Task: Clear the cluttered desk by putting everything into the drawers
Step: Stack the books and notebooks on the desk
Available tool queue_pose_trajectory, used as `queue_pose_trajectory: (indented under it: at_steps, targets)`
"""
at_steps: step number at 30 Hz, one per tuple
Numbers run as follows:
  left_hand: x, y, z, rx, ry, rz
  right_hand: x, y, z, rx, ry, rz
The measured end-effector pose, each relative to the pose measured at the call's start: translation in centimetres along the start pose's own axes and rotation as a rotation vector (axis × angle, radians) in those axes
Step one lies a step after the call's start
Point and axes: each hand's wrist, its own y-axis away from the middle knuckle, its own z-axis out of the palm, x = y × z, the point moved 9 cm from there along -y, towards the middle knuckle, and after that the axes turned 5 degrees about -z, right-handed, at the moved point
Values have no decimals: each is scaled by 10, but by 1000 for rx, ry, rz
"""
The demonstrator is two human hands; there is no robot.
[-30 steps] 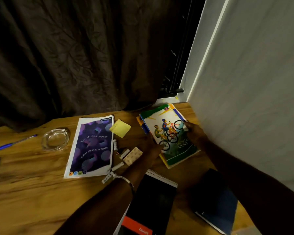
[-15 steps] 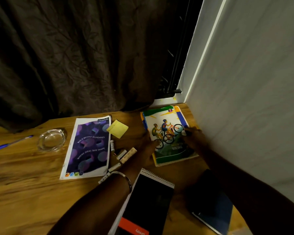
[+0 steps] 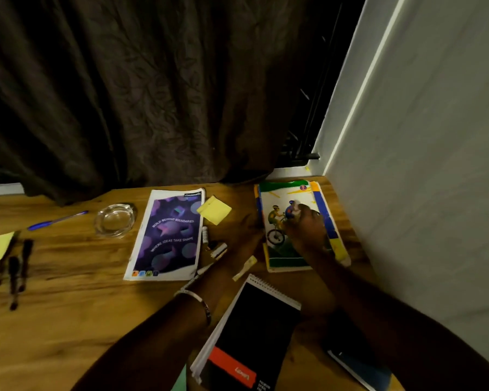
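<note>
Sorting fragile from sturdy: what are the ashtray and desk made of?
Ashtray: looks like clear glass, glossy; the wood shows through it and its rim catches highlights. Desk: wood or wood-look laminate, with visible grain and a slight sheen; which one is unclear.

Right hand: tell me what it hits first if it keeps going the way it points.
The right hand lies on the biking book, pointing toward the desk's back edge. Beyond that it would probably meet the curtain; depth is unclear.

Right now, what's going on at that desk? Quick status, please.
Right hand flat on the biking book. Left hand at its left edge, grip unclear. Spiral notepad, purple notebook, ashtray not yet cleared.
</note>
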Motion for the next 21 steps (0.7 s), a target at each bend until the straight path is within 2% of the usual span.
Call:
queue_pose_trajectory:
  at_steps: [5,8,11,13,16,19,21]
  targets:
    - [-12,-4,-80,178,-260,49,-74,14,42,-183,-118,-146]
    - [-12,13,-134,311,-285,-24,-118,40,71,-331,-151,-217]
    - [-12,26,-188,378,-416,-46,-152,66,102,-460,-254,-218]
    - [-20,32,-225,417,-459,-103,-167,79,119,-508,-286,-217]
    - [-39,46,-264,484,-471,-246,-186,98,131,-538,-205,-249]
    - [-48,44,-281,427,-597,-227,-197,111,140,-546,-171,-220]
    - [-51,38,-283,364,-513,-222,-203,118,145,-577,-135,-223]
